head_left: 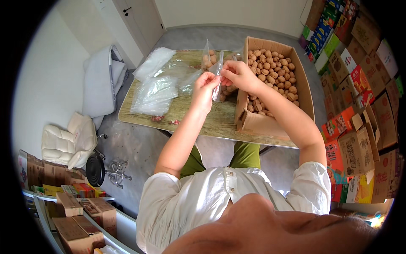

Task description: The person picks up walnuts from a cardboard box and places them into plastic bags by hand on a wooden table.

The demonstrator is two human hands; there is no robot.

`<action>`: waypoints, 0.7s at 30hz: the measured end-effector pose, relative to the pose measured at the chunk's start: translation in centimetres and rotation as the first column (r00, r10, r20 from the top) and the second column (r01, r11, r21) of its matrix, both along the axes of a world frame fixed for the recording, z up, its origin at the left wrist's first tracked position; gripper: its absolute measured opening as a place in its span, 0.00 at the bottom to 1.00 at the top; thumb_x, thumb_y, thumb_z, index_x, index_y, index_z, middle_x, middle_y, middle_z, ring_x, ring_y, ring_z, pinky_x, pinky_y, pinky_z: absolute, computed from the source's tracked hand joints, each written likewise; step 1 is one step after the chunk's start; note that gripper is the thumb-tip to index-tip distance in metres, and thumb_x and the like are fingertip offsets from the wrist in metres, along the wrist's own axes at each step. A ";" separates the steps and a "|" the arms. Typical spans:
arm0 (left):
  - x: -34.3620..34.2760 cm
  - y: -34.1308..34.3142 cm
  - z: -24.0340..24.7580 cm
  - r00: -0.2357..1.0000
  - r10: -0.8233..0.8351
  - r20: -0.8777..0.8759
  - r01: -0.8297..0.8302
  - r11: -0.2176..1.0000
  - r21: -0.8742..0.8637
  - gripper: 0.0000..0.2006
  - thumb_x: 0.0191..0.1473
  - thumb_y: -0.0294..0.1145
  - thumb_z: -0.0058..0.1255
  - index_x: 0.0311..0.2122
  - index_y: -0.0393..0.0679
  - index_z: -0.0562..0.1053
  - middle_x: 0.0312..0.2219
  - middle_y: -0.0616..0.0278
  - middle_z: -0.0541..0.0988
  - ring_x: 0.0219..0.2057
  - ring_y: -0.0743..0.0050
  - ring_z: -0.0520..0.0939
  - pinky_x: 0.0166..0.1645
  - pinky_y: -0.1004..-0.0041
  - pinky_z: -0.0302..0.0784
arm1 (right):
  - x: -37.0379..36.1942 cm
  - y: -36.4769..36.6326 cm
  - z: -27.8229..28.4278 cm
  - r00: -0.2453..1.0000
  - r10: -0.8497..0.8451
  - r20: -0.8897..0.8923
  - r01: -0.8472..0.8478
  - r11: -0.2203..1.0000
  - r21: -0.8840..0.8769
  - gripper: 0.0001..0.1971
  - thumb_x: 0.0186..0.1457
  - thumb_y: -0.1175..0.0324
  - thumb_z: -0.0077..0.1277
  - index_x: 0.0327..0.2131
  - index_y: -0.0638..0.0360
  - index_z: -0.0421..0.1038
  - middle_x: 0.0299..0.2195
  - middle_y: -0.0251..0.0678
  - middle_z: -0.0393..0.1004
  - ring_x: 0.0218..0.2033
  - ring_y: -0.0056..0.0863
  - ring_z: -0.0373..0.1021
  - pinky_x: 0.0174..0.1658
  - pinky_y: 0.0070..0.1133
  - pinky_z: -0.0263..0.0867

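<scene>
A clear plastic bag (217, 89) is pinched between my two hands above the table, its upper edge drawn into a narrow upright strip. My left hand (203, 91) grips its left side with thumb and fingers. From the right, my right hand (240, 76) pinches the same bag near its top. Walnuts show through clear plastic just below my right hand, partly hidden by it. Behind my hands stands another clear bag of walnuts (208, 61). Right of my hands is an open cardboard box (258, 124) full of loose walnuts (277, 70).
Stacks of flat clear bags (154, 95) lie on the left of the wood-patterned table (198, 122). A cream chair (69, 142) and a black round stool (95, 170) stand left on the floor. Stacked cartons (366, 80) line the right side; a shelf with boxes (74, 230) is lower left.
</scene>
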State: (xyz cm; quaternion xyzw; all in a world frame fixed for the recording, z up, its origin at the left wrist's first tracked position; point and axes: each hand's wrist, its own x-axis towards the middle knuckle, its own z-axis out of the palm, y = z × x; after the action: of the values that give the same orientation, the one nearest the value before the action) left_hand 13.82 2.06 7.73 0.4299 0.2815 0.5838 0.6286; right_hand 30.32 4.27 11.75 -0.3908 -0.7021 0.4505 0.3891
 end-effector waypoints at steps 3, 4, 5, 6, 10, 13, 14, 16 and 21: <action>-0.4 0.4 -0.6 0.999 -0.031 0.020 0.032 0.999 -0.031 0.06 0.57 0.28 0.52 0.29 0.47 0.70 0.20 0.74 0.71 0.18 0.88 0.68 0.22 0.83 0.60 | -0.2 0.4 -0.4 0.999 0.011 0.044 -0.013 0.999 0.038 0.07 0.62 0.71 0.45 0.33 0.66 0.69 0.27 0.33 0.75 0.29 0.17 0.72 0.34 0.16 0.71; -0.3 0.5 -0.8 0.999 -0.032 0.019 0.032 0.999 -0.032 0.06 0.57 0.28 0.52 0.29 0.47 0.70 0.20 0.74 0.71 0.18 0.88 0.68 0.22 0.83 0.60 | -0.2 0.4 -0.5 0.998 0.006 0.068 -0.010 0.999 0.054 0.08 0.62 0.71 0.45 0.34 0.66 0.69 0.28 0.33 0.74 0.29 0.17 0.72 0.34 0.16 0.71; -0.2 0.6 -1.0 1.000 -0.014 -0.026 0.014 1.000 -0.017 0.06 0.57 0.28 0.51 0.28 0.46 0.69 0.20 0.73 0.71 0.18 0.88 0.67 0.22 0.83 0.60 | -0.1 0.4 -0.6 0.998 0.006 0.067 -0.009 0.999 0.053 0.08 0.62 0.71 0.45 0.34 0.66 0.69 0.28 0.33 0.74 0.29 0.17 0.72 0.34 0.16 0.71; -0.1 0.6 -0.9 0.998 0.003 -0.070 -0.003 1.000 -0.002 0.06 0.58 0.28 0.51 0.28 0.46 0.69 0.19 0.73 0.71 0.18 0.89 0.67 0.21 0.83 0.59 | -0.1 0.4 -0.6 0.997 0.005 0.081 -0.010 0.998 0.054 0.08 0.62 0.71 0.45 0.33 0.66 0.69 0.28 0.33 0.74 0.29 0.17 0.72 0.34 0.17 0.72; 0.2 0.8 -0.3 0.958 0.080 -0.274 -0.051 0.993 0.110 0.06 0.58 0.27 0.49 0.28 0.45 0.69 0.19 0.73 0.70 0.18 0.89 0.66 0.22 0.83 0.59 | 0.2 0.0 -0.5 0.995 0.028 0.091 -0.034 0.998 0.058 0.08 0.58 0.74 0.46 0.28 0.67 0.67 0.24 0.36 0.75 0.26 0.20 0.74 0.31 0.18 0.72; -0.2 1.4 -1.2 0.913 0.106 -0.394 -0.026 0.979 0.204 0.07 0.59 0.26 0.47 0.27 0.44 0.68 0.18 0.73 0.69 0.19 0.89 0.65 0.22 0.82 0.58 | -0.2 0.0 -0.7 0.995 0.025 0.101 -0.038 0.991 0.132 0.07 0.56 0.74 0.47 0.27 0.67 0.67 0.22 0.37 0.74 0.25 0.22 0.74 0.31 0.21 0.71; -0.1 1.8 -1.8 0.912 0.177 -0.369 -0.062 0.951 0.304 0.08 0.58 0.25 0.47 0.26 0.43 0.67 0.18 0.74 0.67 0.19 0.89 0.65 0.22 0.82 0.58 | -0.5 0.0 -0.7 0.995 0.026 0.099 -0.039 0.990 0.133 0.07 0.56 0.74 0.47 0.27 0.67 0.67 0.22 0.37 0.74 0.25 0.22 0.74 0.31 0.21 0.71; -0.1 1.9 -2.1 0.910 0.240 -0.339 -0.093 0.913 0.396 0.08 0.58 0.24 0.46 0.26 0.42 0.67 0.17 0.75 0.66 0.19 0.89 0.64 0.22 0.82 0.57 | -0.7 -0.1 -0.5 0.974 -0.056 0.218 0.007 0.975 0.220 0.07 0.52 0.73 0.49 0.25 0.67 0.67 0.19 0.41 0.73 0.24 0.29 0.74 0.30 0.26 0.70; -1.8 1.7 -1.6 0.698 0.555 -0.453 -0.283 0.795 0.537 0.09 0.53 0.21 0.47 0.23 0.40 0.64 0.16 0.75 0.64 0.19 0.91 0.60 0.22 0.81 0.55 | 0.6 0.6 -0.8 0.922 -0.299 0.245 0.157 0.869 0.469 0.08 0.47 0.71 0.51 0.23 0.67 0.68 0.19 0.45 0.71 0.22 0.40 0.71 0.29 0.31 0.66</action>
State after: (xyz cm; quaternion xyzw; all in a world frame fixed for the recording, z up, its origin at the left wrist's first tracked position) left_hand 12.02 3.73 6.16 0.6378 0.4197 0.5977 0.2445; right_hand 30.90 4.87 10.93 -0.4390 -0.7861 0.1630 0.4034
